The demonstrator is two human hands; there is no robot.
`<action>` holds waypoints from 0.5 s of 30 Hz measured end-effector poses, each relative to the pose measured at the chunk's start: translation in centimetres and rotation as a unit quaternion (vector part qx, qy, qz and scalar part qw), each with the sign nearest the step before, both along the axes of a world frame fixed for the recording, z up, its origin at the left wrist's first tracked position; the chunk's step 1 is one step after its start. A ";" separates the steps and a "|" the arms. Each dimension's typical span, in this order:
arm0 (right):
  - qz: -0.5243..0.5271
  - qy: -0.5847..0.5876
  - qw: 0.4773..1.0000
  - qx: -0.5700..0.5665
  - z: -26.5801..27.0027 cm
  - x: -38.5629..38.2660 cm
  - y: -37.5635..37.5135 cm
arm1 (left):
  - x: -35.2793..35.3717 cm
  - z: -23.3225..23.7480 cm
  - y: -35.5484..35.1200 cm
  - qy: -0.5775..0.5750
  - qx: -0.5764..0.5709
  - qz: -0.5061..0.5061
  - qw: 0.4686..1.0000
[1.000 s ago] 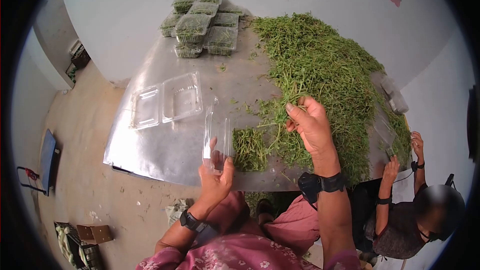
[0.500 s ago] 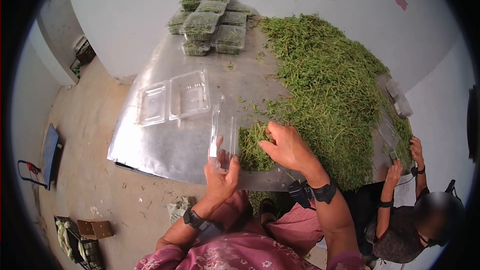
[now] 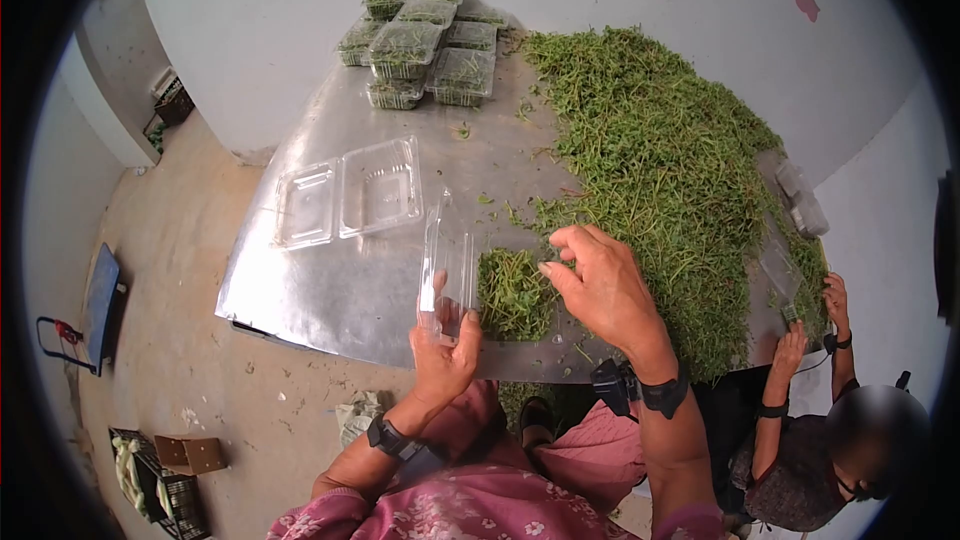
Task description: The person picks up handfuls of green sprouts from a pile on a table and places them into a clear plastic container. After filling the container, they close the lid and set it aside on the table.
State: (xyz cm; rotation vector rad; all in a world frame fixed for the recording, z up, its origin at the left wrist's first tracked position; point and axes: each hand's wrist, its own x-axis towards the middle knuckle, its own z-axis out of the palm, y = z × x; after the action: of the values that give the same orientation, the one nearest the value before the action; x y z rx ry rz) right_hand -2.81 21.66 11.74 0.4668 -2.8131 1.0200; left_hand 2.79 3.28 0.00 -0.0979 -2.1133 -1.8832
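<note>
At the table's front edge, my left hand (image 3: 445, 355) grips a clear plastic clamshell box (image 3: 449, 250) by its raised lid, thumb in front and fingers seen through the plastic. Cut green stems (image 3: 515, 292) fill the box's base in a square heap. Just right of that heap, my right hand (image 3: 605, 290) hovers with thumb and forefinger apart and the other fingers curled; I see nothing between them. A second clamshell (image 3: 380, 190) lies unfolded, without greens, to the left. The large pile of greens (image 3: 650, 150) spreads behind and beside my right hand.
Filled clamshells (image 3: 405, 45) are stacked at the back of the metal table (image 3: 300, 290). At the right end, a co-worker's hands (image 3: 790, 345) are by another clear box (image 3: 780, 270); more clear boxes (image 3: 800, 200) stand nearby. A blue trolley (image 3: 95, 310) and crates (image 3: 180, 500) are on the floor.
My right hand has drawn back to the right from the greens in the box, and its thumb and forefinger have parted. My left hand keeps its hold on the clamshell.
</note>
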 end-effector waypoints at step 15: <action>0.065 -0.077 0.994 -0.032 -0.1 -0.3 -0.1 | -0.1 -0.2 -0.1 0.001 -0.014 0.003 1.000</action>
State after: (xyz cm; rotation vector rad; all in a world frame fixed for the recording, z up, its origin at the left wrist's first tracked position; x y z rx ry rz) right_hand -3.14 21.51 11.64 0.5948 -2.9057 1.2181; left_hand 2.73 3.19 -0.19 -0.1002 -2.1363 -1.8489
